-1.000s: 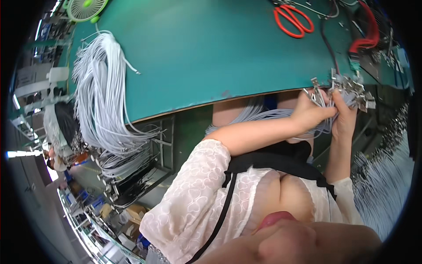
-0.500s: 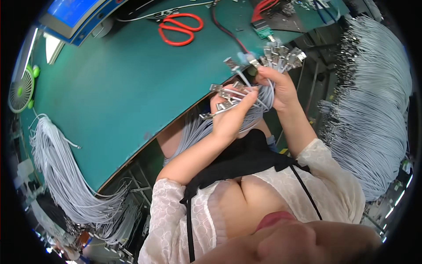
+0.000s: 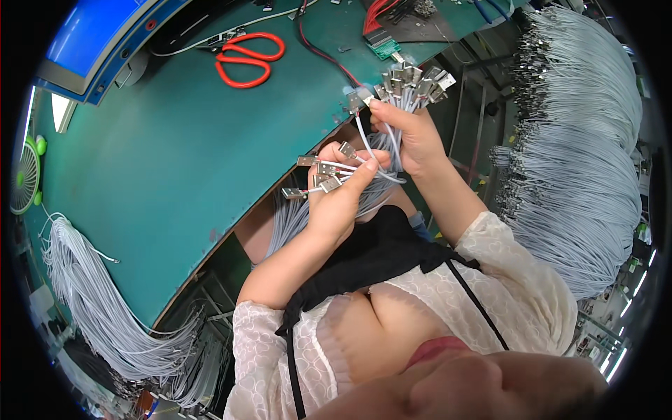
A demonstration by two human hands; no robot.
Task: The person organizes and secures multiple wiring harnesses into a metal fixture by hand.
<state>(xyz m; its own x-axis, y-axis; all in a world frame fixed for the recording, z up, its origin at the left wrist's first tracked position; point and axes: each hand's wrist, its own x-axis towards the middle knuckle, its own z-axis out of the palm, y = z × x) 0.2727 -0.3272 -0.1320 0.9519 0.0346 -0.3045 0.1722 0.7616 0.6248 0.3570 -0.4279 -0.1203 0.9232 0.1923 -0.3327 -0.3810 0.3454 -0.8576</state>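
Observation:
Grey cables with metal USB plugs pass through both hands at the table's front edge. My right hand (image 3: 414, 136) is closed round a thick bunch of USB cables (image 3: 413, 82), their plugs fanned out above it. Its thumb and forefinger pinch near the end of a red-and-black lead (image 3: 334, 64), where a plug sits close by. My left hand (image 3: 339, 203) is closed on several USB cables (image 3: 327, 170), plugs pointing left. From its fingers one cable curves up to a USB plug (image 3: 353, 103) beside the lead's end; whether they touch, I cannot tell.
Red-handled scissors (image 3: 250, 59) lie on the green table (image 3: 161, 182). Behind are a blue-screened device (image 3: 91, 42) and a small green circuit board (image 3: 383, 45). A grey cable bundle (image 3: 105, 301) hangs over the left edge; a large cable pile (image 3: 581, 154) stands right.
The view has shifted, so table things appear lower and further left. The single plug above my left hand has come closer to the lead's end. Both hands keep their cables.

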